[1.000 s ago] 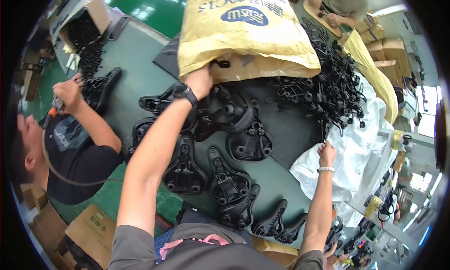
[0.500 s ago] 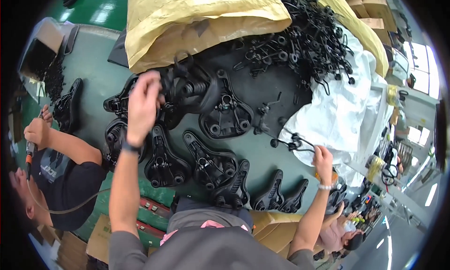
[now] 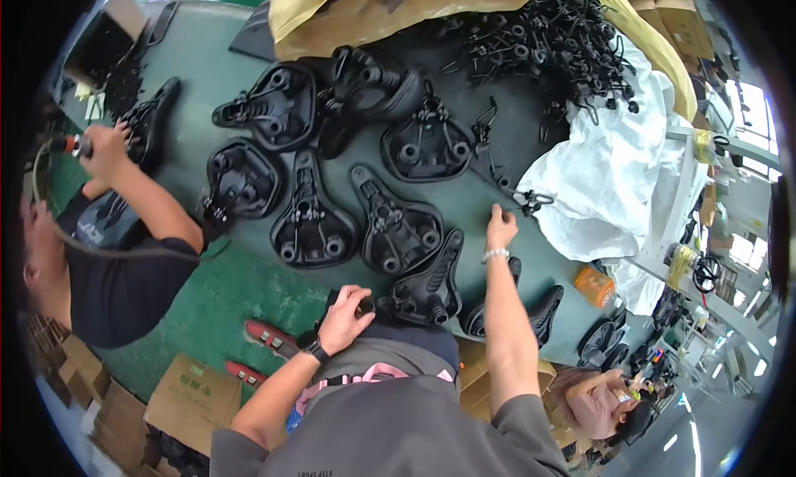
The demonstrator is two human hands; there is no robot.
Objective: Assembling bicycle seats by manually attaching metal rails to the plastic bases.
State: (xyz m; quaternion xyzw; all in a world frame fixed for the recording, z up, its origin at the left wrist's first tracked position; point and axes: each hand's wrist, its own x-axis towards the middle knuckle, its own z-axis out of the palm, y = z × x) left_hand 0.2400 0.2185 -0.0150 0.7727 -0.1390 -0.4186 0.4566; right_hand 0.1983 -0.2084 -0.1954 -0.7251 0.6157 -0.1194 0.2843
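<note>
Several black bicycle saddles lie underside up on the green table, among them one (image 3: 311,220) near the middle and another (image 3: 398,228) to its right. Close to the table's front edge, my left hand (image 3: 344,321) has its fingers curled around a small black thing that is mostly hidden. Farther right, my right hand (image 3: 500,228) is closed, its fingertips pinched near the table surface. Just beyond it lies a black wire-and-clamp bracket (image 3: 533,201) at the edge of a white sack; whether my fingers touch it cannot be seen. Another bracket (image 3: 485,130) lies farther back.
A heap of black brackets (image 3: 551,50) sits at the back by a yellow paper sack (image 3: 398,17) and the white sack (image 3: 609,166). An orange jar (image 3: 594,285) stands at right. A co-worker's hand (image 3: 106,150) at left holds a corded power tool (image 3: 75,145).
My left hand has come back from above the saddles to the front edge. My right hand has moved left, away from the bracket's wire end. The view has shifted, too.
</note>
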